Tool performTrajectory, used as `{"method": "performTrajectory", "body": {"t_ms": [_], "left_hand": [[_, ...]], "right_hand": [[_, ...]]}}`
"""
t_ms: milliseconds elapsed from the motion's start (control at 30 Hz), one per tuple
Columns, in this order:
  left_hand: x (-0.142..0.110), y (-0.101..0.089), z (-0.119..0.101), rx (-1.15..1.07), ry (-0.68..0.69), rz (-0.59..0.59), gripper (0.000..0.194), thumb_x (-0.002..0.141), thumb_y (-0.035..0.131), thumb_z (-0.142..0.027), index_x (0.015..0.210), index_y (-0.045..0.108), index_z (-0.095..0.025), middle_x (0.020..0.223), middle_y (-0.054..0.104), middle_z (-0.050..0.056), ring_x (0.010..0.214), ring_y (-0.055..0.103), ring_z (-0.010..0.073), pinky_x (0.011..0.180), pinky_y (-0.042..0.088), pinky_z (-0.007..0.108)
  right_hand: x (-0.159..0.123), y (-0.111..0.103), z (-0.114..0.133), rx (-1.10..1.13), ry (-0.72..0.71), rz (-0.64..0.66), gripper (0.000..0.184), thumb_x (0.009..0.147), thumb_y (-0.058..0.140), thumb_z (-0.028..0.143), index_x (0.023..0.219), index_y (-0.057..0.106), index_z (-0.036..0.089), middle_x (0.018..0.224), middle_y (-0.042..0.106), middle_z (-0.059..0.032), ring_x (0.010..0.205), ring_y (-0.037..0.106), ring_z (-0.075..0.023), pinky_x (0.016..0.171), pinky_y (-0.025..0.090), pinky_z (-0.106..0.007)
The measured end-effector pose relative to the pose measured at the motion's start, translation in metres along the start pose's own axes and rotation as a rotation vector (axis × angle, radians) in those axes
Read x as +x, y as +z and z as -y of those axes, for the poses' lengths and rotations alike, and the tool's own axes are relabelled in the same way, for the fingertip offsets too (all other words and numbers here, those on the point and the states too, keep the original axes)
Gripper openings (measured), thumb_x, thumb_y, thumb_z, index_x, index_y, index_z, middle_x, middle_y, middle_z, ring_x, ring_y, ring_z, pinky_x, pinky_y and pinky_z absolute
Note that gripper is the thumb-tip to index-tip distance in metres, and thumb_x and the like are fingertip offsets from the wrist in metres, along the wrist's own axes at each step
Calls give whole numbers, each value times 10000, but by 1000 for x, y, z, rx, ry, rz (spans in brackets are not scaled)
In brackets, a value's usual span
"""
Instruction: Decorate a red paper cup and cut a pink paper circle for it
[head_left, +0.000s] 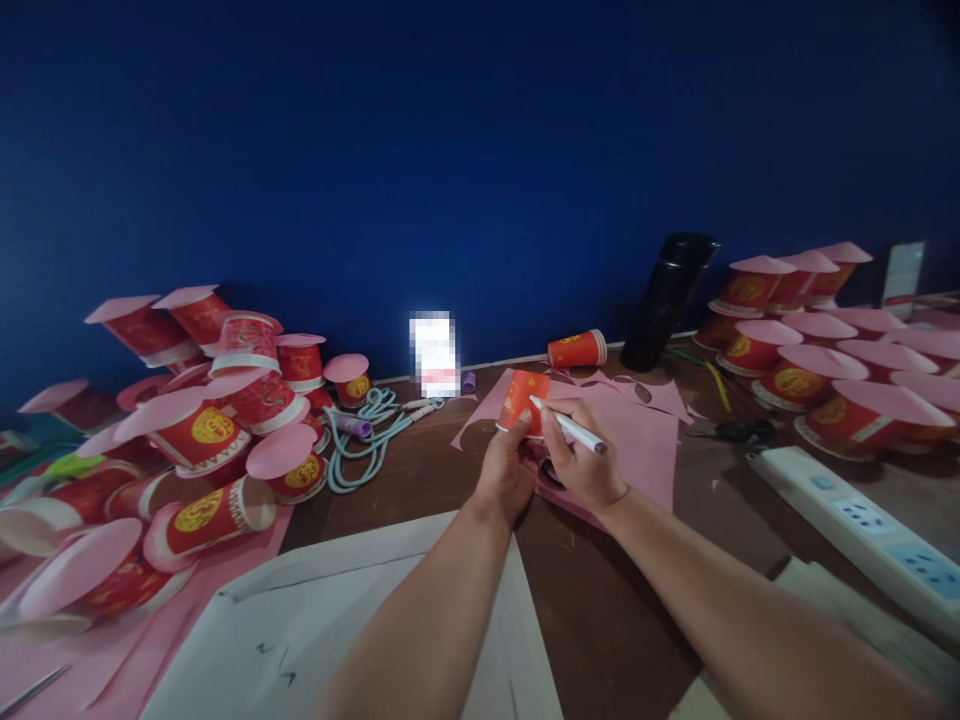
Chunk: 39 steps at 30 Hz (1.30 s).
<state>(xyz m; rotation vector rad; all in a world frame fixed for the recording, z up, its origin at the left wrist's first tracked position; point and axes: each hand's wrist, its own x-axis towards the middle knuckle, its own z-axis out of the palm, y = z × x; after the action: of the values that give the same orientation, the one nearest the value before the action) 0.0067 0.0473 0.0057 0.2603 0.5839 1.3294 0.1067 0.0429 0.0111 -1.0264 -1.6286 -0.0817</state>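
In the middle of the head view, my left hand (508,468) grips a red paper cup (523,392) with a faint gold print, its thumb on the front. My right hand (585,455) is closed around a white marker pen (574,430), whose tip points at the cup's printed side; I cannot tell if it touches. Below both hands lies a sheet of pink paper (645,460) with cut-out edges. A dark object, partly hidden, shows under my right hand.
Red cups with pink paper discs pile up on the left (202,430) and right (795,385). A black flask (667,300), a lying cup stack (577,349), a lit phone (435,355), a blue-grey cable (341,470), a power strip (862,530) and a white box (300,630) surround my hands.
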Motion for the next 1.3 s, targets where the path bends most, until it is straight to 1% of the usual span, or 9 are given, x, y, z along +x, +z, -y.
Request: {"method": "performTrajectory", "body": {"t_ms": [200, 333, 600, 733, 867, 1000, 1300], "left_hand": [[-1, 0, 0, 12, -3, -1, 213, 663, 761, -179, 812, 626, -109, 625, 596, -12, 488, 495, 45, 514, 414, 174], [0, -1, 1, 26, 17, 7, 244, 642, 781, -188, 816, 628, -110, 644, 603, -13, 499, 500, 42, 513, 410, 168], [1, -2, 1, 67, 12, 20, 268, 614, 803, -205, 798, 631, -116, 644, 595, -21, 501, 492, 38, 509, 387, 167], [0, -1, 1, 86, 10, 26, 258, 614, 802, -212, 781, 631, -116, 625, 583, -26, 491, 478, 38, 501, 372, 175], [0, -1, 2, 101, 9, 35, 283, 610, 807, -224, 806, 636, -111, 632, 588, -24, 501, 490, 39, 507, 377, 172], [1, -2, 3, 106, 10, 38, 290, 615, 806, -225, 814, 632, -107, 645, 594, -21, 504, 500, 35, 499, 375, 157], [3, -4, 3, 121, 3, 29, 288, 631, 798, -234, 833, 633, -113, 628, 592, -22, 480, 488, 36, 484, 371, 166]], "right_hand": [[0, 0, -1, 6, -3, 0, 132, 884, 548, 223, 1003, 603, 211, 904, 677, -58, 860, 644, -194, 801, 519, -350], [0, 0, 0, 4, -6, -3, 131, 885, 545, 223, 1001, 605, 210, 905, 677, -60, 859, 642, -194, 805, 520, -350], [0, 0, -1, 3, 10, 3, 145, 880, 548, 228, 1011, 607, 208, 923, 682, -60, 876, 647, -194, 811, 522, -348], [0, -1, 0, -12, 12, -5, 140, 888, 538, 250, 1003, 609, 212, 923, 691, -66, 873, 653, -200, 813, 524, -358], [0, 0, 0, -14, 38, -5, 138, 893, 534, 265, 996, 610, 214, 923, 695, -66, 872, 658, -202, 805, 525, -357], [0, 0, -1, -5, 36, -8, 139, 893, 534, 259, 1002, 609, 214, 930, 693, -68, 876, 659, -201, 797, 526, -353], [1, 0, -1, 2, 37, -15, 141, 896, 528, 254, 1002, 609, 209, 942, 692, -71, 877, 657, -203, 791, 531, -357]]}}
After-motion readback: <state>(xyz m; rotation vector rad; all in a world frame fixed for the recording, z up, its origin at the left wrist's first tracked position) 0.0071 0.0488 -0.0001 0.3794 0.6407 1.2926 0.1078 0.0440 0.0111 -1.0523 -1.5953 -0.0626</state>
